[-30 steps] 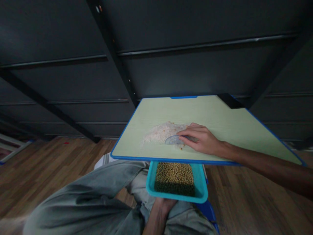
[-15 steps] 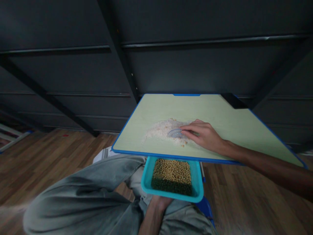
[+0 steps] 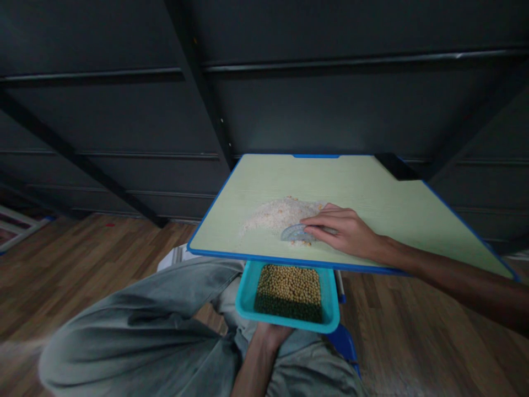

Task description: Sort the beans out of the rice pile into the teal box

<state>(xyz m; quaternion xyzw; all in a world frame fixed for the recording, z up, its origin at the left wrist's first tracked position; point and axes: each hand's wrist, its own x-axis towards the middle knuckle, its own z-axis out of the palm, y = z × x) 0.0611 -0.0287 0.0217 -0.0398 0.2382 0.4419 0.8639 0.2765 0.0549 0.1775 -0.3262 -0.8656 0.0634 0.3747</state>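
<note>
Between thumb and fingers, my right hand (image 3: 341,227) pinches a clear protractor (image 3: 292,232), its edge down on the table (image 3: 264,173). Beside it spreads a pile of white grains (image 3: 273,214), perhaps rice, with a few yellowish beans (image 3: 306,243) near the protractor and at the pile's far edge. Below the table's near edge, a turquoise tray (image 3: 244,295) holds yellow soybeans (image 3: 291,281), the nearer ones in shadow. My left hand (image 3: 270,333) is under the tray and supports it from below; its fingers are hidden.
A flat black object (image 3: 397,166) lies at the table's far right corner. Behind the table rises a dark panelled wall (image 3: 322,105). My grey trousers (image 3: 144,336) are below, with a blue seat part (image 3: 344,344) beside the leg.
My right hand has drawn the protractor slightly toward the near edge and left, along with a few beans. The left hand stays under the tray.
</note>
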